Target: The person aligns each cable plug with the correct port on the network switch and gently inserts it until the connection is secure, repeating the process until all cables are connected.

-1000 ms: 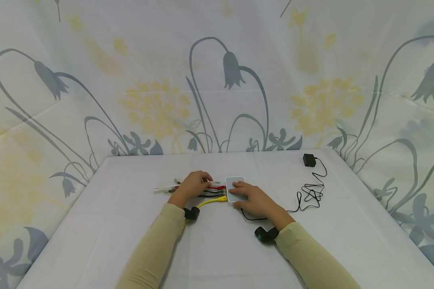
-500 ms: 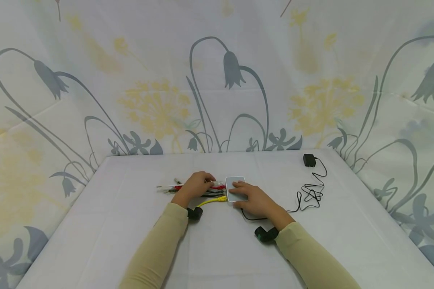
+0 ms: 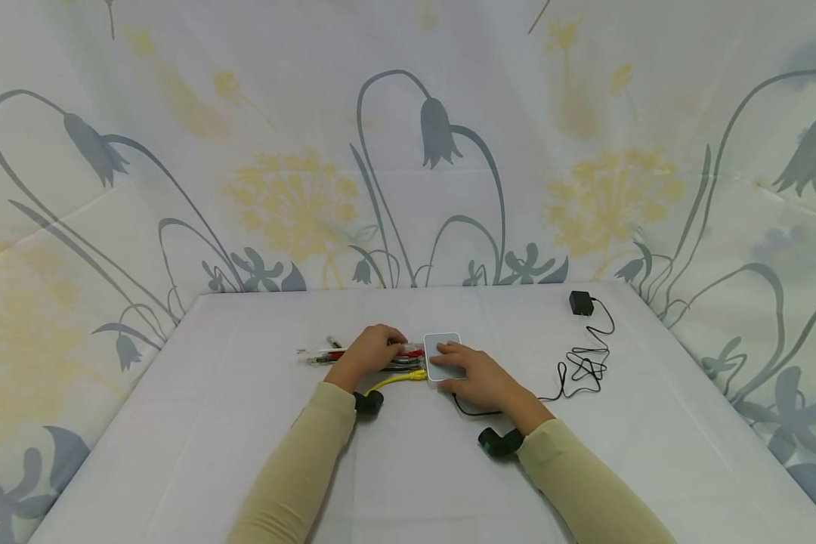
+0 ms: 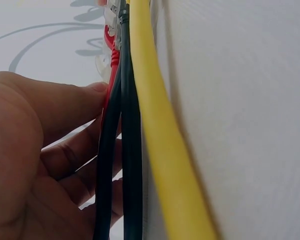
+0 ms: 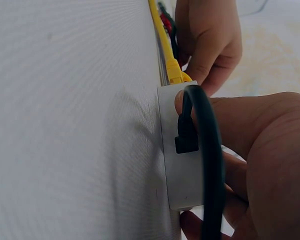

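My left hand (image 3: 370,347) pinches a white network cable (image 3: 316,351) just left of a small white network switch (image 3: 442,339). The clear plug end is close to the switch; whether it sits in a port cannot be told. My right hand (image 3: 479,376) grips the switch, with the thumb on its near side by a black power plug (image 5: 186,137). A yellow cable (image 4: 160,120) is plugged in at the nearest port. Black cables (image 4: 132,130) and a red cable (image 4: 114,60) run beside it, past my left thumb. My left fingertips are partly hidden behind them.
A black power adapter (image 3: 581,302) lies at the back right, its thin cord (image 3: 588,366) tangled on the white tablecloth (image 3: 408,476). A flower-patterned cloth (image 3: 408,189) hangs behind the table. Each wrist wears a black camera (image 3: 499,442).
My left hand has moved slightly right towards the switch, drawing the white cable with it. The right hand and the switch have stayed where they were.
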Tool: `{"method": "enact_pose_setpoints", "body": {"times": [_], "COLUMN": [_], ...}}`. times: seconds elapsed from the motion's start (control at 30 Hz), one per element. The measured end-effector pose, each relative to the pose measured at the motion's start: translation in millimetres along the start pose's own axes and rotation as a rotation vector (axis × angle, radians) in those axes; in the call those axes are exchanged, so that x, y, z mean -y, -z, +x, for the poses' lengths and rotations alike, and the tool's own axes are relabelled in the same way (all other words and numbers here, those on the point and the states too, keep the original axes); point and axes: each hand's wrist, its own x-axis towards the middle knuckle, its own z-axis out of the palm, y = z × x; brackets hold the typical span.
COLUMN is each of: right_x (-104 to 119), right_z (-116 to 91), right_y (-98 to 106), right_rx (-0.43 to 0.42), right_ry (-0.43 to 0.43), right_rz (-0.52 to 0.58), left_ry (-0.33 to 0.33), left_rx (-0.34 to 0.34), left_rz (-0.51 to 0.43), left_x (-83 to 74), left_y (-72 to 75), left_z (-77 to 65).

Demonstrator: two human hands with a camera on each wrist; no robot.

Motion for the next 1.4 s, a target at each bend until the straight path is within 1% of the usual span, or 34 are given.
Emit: {"method": "enact_pose_setpoints", "body": {"times": [0.3,0.5,0.93,1.2,1.4], "right_x": [1.9,2.6,2.3,1.6,2.4], "right_z": [-0.8,-1.1,-1.5,-1.1,-0.6], "right_y": [0.6,1.0,0.8,0.6,0.0], "right_rx": [-0.002,-0.008,-0.018,-0.016,-0.015], "right_ry": [-0.009,0.002,0.015,0.003,0.021], "right_rz": [0.002,0.0,0.0,0.008,-0.009], "left_ry": [-0.008,-0.002,-0.001,0.0,0.011], "left_rx": [-0.004,-0.009,0.027,0.026,0.025], "left_rz": [-0.003,-0.014,-0.023,-0.029,-0.033], "left_x": [0.3,-0.7,-2.8,-5.4,-5.4], "left_y": [-2.1,-3.3,-3.2,-5.1,-7.8], "left_z": [2.2,2.7,5.0,6.1,6.8]}}
